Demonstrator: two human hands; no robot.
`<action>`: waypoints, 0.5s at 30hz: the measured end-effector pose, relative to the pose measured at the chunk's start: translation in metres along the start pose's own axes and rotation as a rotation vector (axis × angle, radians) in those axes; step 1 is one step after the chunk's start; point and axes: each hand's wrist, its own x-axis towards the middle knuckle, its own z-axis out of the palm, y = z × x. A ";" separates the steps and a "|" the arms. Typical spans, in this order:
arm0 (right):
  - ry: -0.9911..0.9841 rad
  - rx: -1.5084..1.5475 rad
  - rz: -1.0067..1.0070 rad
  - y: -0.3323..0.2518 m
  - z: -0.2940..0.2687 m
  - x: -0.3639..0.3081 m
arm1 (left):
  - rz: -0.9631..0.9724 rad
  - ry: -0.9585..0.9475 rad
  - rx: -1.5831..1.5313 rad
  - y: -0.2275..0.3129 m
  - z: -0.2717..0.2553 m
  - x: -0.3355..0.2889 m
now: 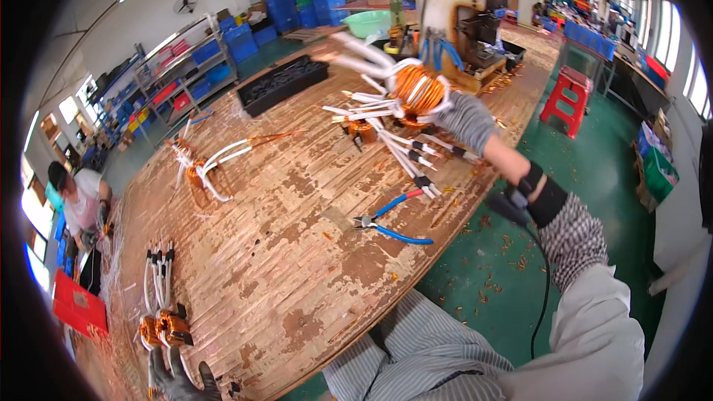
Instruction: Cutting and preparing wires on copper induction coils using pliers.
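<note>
My right hand (468,120), in a grey knit glove, grips a large copper-wound coil (420,90) with thick white-sleeved leads, lifted over the far right part of the table. Beneath and beside it lie more coils, one a small copper coil (362,131), their white leads ending in black sleeves. At the lower left my left hand (182,380), in a dark glove, has its fingers spread just below a pair of copper coils (165,327) with upright white leads. Whether its fingertips touch them I cannot tell. Another coil (199,172) sits alone at the table's left.
Blue-and-red-handled cutting pliers (390,226) lie near the right edge of the worn wooden table (297,252). A black tray (282,85) of dark parts and a machine (460,22) stand at the back. A red stool (567,100) is on the right; a co-worker (80,204) at far left.
</note>
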 end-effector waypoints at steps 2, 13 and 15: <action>0.043 0.302 -0.245 0.098 0.030 0.024 | -0.128 -0.192 -0.225 -0.051 0.052 -0.037; 0.277 0.027 -0.222 0.106 0.032 0.082 | -0.386 -0.439 -0.173 -0.083 0.103 0.002; 0.124 0.126 -0.384 0.043 -0.001 0.019 | -0.351 -0.431 -0.270 -0.078 0.129 0.020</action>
